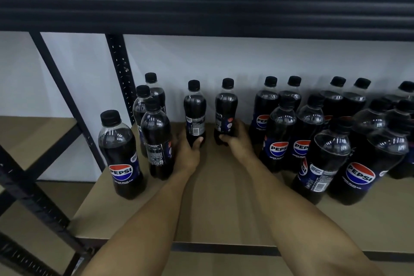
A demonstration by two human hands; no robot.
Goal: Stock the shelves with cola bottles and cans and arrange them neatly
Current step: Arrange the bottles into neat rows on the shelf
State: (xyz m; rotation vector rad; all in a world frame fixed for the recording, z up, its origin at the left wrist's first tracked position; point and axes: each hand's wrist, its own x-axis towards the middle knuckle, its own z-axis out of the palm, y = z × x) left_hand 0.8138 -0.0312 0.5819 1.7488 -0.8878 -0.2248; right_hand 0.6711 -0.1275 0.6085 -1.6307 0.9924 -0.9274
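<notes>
The shelf (215, 215) is bare from its front edge at 6 o'clock up the middle. This open lane runs between the left cluster (156, 139) of bottles at 9 o'clock and the crowded right block (311, 132) at 3 o'clock. At 12 o'clock the left hand (188, 152) curls round the base of the upright left bottle (194, 110). Just beside it, not touching, the right hand (237, 139) grips the right bottle (226, 107) low down.

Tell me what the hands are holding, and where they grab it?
The left hand grips one dark plastic cola bottle with a black cap low on its body; the right hand grips a second such bottle likewise.
</notes>
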